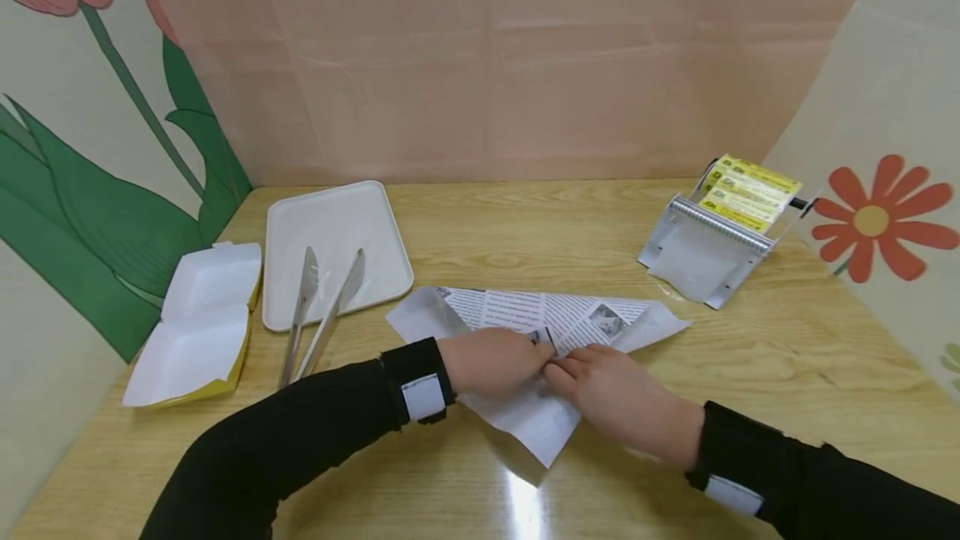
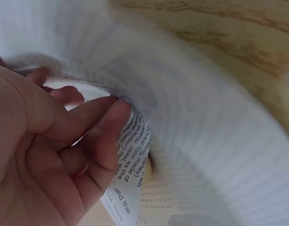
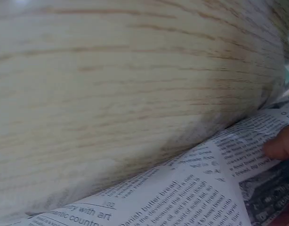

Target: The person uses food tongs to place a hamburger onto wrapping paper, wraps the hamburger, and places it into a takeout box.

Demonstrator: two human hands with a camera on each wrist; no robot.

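On the tabletop (image 1: 480,215), the newsprint sheet (image 1: 525,315) lies directly under both hands, seemingly mid-fold: far edge turned over, near corner still flat. The left hand (image 1: 491,361) pinches a curled fold; the right hand (image 1: 618,394) presses fingers flat beside it. Legible print: "Danish butter bread".

1. The newsprint-patterned paper (image 3: 191,188) carries English print; in the right wrist view "Danish butter bread" and "with art" can be read.
2. In the left wrist view the same paper (image 2: 130,155) shows "made of" and "and the".
3. The yellow labels (image 1: 746,190) on the dispenser bear print too small to read.
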